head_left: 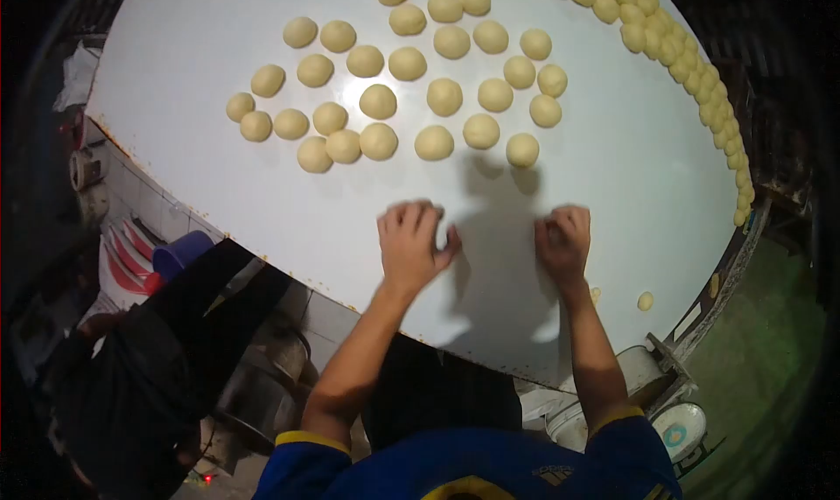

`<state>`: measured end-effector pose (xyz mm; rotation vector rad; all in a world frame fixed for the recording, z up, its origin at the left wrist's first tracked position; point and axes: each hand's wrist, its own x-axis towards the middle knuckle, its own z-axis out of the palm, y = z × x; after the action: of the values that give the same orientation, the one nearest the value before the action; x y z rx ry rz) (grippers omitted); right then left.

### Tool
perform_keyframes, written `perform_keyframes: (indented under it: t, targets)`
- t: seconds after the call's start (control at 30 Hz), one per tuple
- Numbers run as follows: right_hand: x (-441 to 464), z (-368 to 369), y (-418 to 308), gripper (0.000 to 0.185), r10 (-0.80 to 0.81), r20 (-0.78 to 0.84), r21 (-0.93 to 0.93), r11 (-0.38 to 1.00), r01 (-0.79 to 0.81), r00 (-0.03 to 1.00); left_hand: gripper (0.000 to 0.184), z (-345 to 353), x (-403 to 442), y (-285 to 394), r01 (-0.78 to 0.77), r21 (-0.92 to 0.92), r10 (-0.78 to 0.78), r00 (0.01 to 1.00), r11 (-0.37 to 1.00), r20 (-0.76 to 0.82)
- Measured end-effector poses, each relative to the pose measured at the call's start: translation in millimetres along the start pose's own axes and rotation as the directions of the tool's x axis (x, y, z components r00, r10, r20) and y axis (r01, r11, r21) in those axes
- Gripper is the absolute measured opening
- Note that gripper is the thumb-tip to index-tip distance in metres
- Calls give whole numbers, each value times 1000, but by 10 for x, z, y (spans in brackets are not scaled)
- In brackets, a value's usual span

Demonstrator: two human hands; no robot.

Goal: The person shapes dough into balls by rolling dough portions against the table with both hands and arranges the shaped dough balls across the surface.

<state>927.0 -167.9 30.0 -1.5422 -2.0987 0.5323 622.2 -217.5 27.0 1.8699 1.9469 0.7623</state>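
Note:
My left hand (413, 242) is over the near part of the white table (262, 211), its thumb apart from the curled fingers, with nothing seen in it. To its right, my right hand (564, 237) has its fingers curled inward and slightly blurred; whether anything is under them is hidden. Beyond both hands lie several round, pale yellow dough balls (378, 102). Nearest to my left hand is a dough ball (434, 143), and nearest to my right hand is another dough ball (522, 151). Neither hand touches them.
A long cluster of smaller dough pieces (682, 54) lines the table's right edge. One small piece (645, 301) lies near the front right. A person in dark clothes (140, 386) is at the lower left, beside a purple container (184, 252). Lidded buckets (678, 430) stand below right.

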Motion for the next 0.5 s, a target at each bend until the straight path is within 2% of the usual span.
perform_keyframes:
  t: [0.03, 0.07, 0.13, 0.17, 0.23, 0.27, 0.3, 0.37, 0.43, 0.5]
  targets:
    - [-93, -49, -79, 23, 68, 59, 64, 995, -72, 996, 40, -70, -95, 58, -9, -50, 10, 1000, 999, 8]
    - [-123, -138, -157, 23, 59, 49, 61, 996, -62, 997, 40, -197, -156, 97, -17, -51, 16, 1000, 999, -3]
    - [-103, -389, -298, 37, 120, 112, -66, 991, -113, 987, 48, -476, -225, 128, 109, 1, -108, 989, 994, 98]
    - [-64, -480, -258, 37, 122, 112, -67, 991, -115, 986, 48, -539, -230, 47, 108, 1, -108, 989, 994, 100]
    - [19, -699, -135, 49, 241, 386, 25, 962, -271, 891, 53, -670, -223, -168, 187, -185, -118, 936, 965, 331]
    - [271, -850, -190, 48, 278, 530, 45, 934, -354, 801, 54, -888, 5, -160, 246, -255, -112, 887, 935, 448]
    - [552, -935, -265, 48, 281, 526, 42, 934, -355, 802, 54, -1038, 224, -255, 242, -259, -106, 888, 935, 448]
    - [1130, -1041, -432, 46, 256, 755, -46, 939, -342, 603, 53, -1287, 709, -524, 185, -388, 90, 801, 903, 592]
    - [1782, -871, -931, 46, 169, 662, 78, 953, -291, 730, 53, -1515, 1405, -640, 46, -345, 115, 895, 937, 431]
    - [2268, -415, -1194, 47, -20, 457, 257, 960, -110, 889, 51, -1560, 2137, -857, 2, -233, 67, 954, 972, 291]
